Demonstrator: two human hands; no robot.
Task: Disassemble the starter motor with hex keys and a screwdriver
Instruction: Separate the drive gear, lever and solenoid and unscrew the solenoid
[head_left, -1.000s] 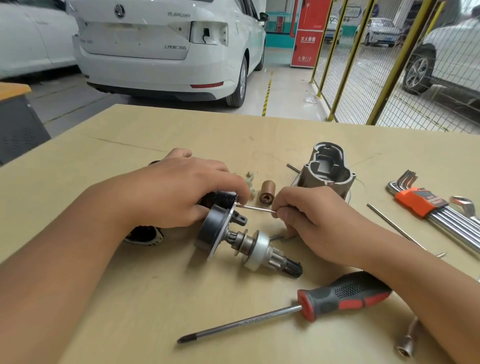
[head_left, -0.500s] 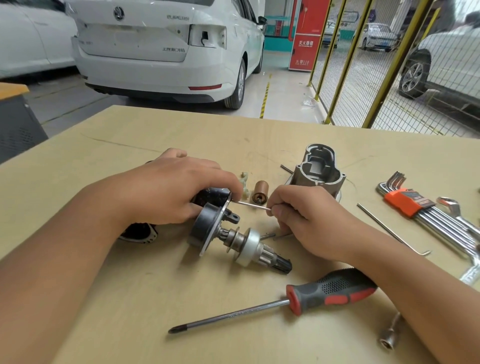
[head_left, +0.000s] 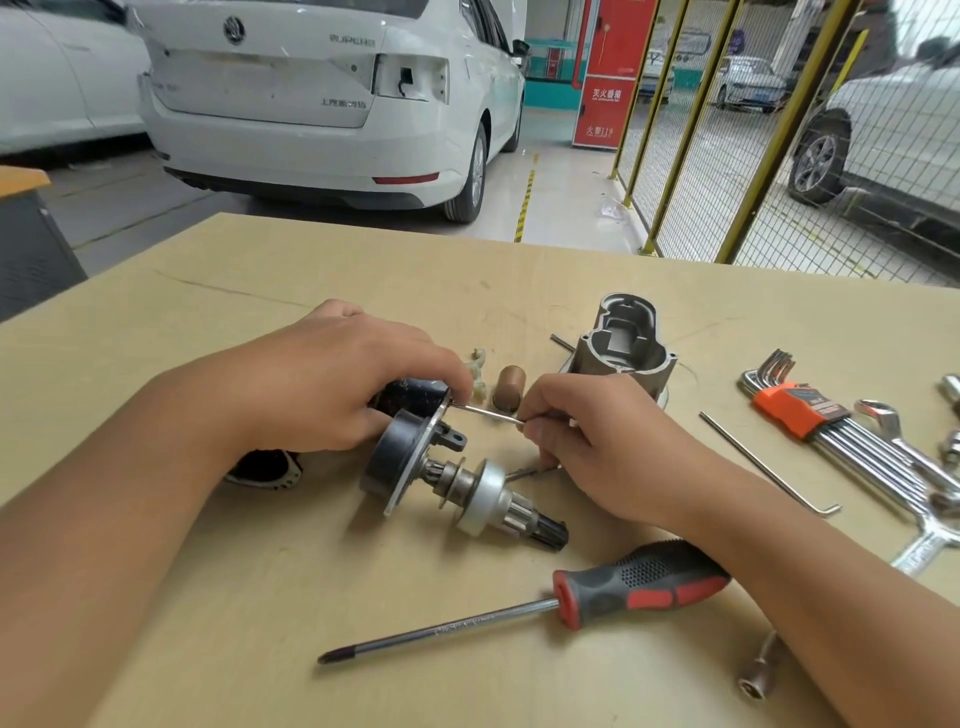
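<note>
Midway through a teardown, seen from the head camera: the left hand grips the starter motor body on the worktop, while the right hand pinches a thin hex key run into the motor's flange. Already off, the cast nose housing stands just behind. The pinion shaft is not yet separated from the body. Unused for now, the screwdriver lies nearer the camera and the hex key set to the right.
</note>
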